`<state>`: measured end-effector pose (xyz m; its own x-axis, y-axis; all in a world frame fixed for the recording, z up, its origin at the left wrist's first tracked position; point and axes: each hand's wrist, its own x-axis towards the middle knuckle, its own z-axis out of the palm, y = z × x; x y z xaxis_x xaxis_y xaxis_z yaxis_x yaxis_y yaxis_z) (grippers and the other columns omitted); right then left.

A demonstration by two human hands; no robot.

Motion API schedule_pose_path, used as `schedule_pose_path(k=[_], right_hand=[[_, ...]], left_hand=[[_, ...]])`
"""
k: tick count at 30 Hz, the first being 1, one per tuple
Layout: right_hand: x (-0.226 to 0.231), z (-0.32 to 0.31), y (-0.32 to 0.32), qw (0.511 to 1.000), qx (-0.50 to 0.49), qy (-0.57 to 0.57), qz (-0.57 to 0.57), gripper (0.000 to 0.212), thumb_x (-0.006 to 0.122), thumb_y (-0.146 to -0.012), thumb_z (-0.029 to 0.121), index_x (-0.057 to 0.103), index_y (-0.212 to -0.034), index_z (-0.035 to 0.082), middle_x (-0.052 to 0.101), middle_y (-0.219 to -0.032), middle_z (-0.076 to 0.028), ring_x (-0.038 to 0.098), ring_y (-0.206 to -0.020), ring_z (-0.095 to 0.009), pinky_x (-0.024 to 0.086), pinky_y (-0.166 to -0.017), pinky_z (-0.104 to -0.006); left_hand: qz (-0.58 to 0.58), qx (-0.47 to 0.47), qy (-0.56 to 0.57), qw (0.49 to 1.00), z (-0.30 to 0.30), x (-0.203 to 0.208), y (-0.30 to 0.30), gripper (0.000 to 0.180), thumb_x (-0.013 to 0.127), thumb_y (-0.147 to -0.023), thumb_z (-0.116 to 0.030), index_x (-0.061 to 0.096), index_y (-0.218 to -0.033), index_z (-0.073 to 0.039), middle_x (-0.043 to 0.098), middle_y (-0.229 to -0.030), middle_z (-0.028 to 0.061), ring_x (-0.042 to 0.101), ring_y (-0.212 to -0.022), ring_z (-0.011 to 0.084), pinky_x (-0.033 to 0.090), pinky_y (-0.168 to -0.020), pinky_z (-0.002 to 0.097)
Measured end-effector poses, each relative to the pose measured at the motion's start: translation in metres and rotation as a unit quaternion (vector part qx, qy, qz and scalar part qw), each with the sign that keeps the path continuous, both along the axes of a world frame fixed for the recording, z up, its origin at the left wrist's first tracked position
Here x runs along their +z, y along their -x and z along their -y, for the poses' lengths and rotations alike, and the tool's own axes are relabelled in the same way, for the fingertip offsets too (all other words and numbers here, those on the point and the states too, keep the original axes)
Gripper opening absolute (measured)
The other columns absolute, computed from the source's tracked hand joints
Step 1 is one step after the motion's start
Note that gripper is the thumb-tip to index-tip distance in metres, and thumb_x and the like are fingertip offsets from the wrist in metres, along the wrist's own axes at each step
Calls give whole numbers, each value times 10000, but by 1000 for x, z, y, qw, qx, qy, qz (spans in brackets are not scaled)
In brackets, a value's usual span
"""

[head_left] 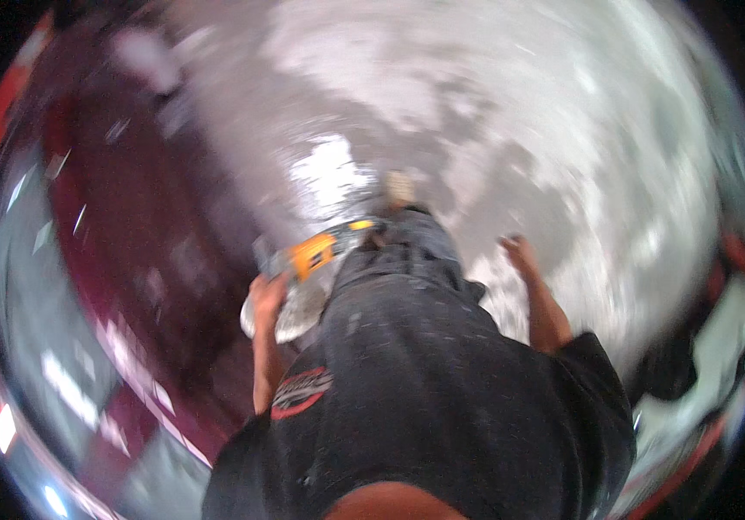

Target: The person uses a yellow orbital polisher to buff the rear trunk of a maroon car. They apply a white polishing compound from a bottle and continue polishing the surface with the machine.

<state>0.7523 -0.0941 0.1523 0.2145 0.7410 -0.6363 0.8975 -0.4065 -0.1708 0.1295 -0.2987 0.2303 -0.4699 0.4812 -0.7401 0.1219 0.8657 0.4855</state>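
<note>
My left hand is closed around a polisher, a power tool with an orange-yellow body and dark and grey parts. It hangs at my left side, its body pointing across toward my legs. Below it shows a round whitish pad, partly behind my wrist and shirt. My right hand hangs out over the floor on the other side, blurred, with its fingers loosely apart. Nothing shows in it.
A glossy maroon car body curves along my left, close to the polisher. Grey concrete floor with dark patches stretches ahead and right. A light-coloured shoe is in front of me. Dark, blurred shapes stand at the right rim.
</note>
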Motion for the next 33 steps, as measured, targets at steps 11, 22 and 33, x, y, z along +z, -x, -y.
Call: schedule_pose_path(k=[11, 22, 33], right_hand=[[35, 231, 121, 995, -57, 81, -24, 639, 695, -807, 502, 634, -1184, -10, 655, -1158, -254, 619, -1110, -386, 496, -950, -435], [1, 328, 35, 992, -118, -16, -42, 645, 694, -798, 556, 665, -1097, -15, 671, -1094, -261, 633, -1062, -396, 496, -920, -456], [-17, 254, -176, 992, 7, -61, -109, 436, 708, -838, 338, 665, -1025, -54, 644, -702, -145, 606, -586, -209, 482, -516, -369]], left_hand=[[-2, -104, -87, 991, 141, -121, 115, 283, 718, -824, -235, 603, -715, 0, 557, -607, 109, 555, -489, 244, 425, -452, 408], [-140, -387, 6, 911, 110, -142, 36, 325, 729, -800, -348, 671, -874, -37, 655, -821, 161, 643, -747, 314, 504, -664, 438], [-260, -236, 35, 936, 135, -46, -147, 466, 668, -807, -464, 716, -1022, -54, 705, -1003, 216, 687, -945, 367, 549, -831, 471]])
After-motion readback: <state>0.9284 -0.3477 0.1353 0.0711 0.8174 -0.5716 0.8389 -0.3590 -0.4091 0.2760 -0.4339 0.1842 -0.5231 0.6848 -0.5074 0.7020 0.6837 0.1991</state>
